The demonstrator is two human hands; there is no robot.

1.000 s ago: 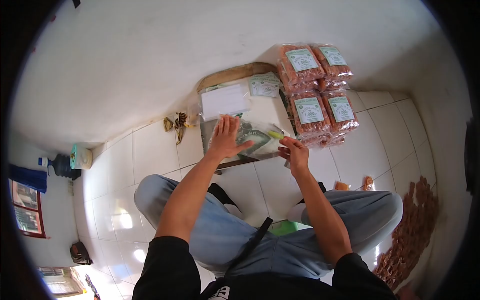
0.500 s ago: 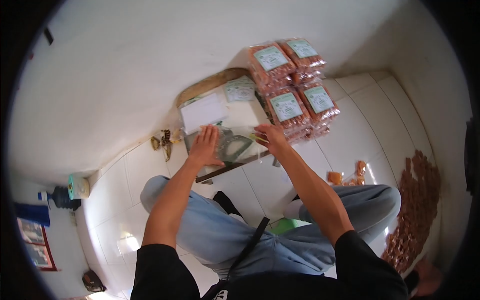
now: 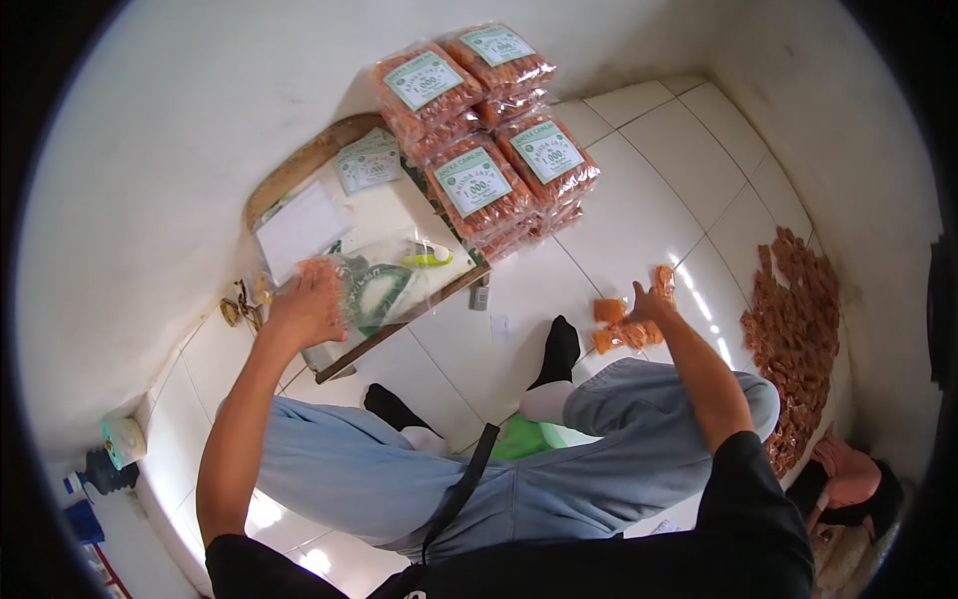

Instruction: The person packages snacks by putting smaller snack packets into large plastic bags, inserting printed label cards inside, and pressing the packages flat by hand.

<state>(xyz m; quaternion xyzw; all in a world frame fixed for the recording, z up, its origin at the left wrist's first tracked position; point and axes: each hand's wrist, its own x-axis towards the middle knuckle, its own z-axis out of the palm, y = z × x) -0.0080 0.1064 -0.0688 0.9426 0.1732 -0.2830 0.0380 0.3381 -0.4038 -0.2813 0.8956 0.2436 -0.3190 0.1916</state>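
Two white walls [image 3: 150,200] edge tiled floor [image 3: 639,200]; right fingers [image 3: 638,292] apart at packets [image 3: 608,310], left fingers [image 3: 317,270] unclear.

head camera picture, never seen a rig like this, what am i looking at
There is no robot: a camera on a seated person's head looks down at their bare hands. The left hand is on a clear plastic bag; whether it grips is unclear. The right hand is at small orange packets on the tiled floor. On the wood-edged board lie a yellow-green cutter, white paper and printed labels. Large labelled packs are stacked beside it.
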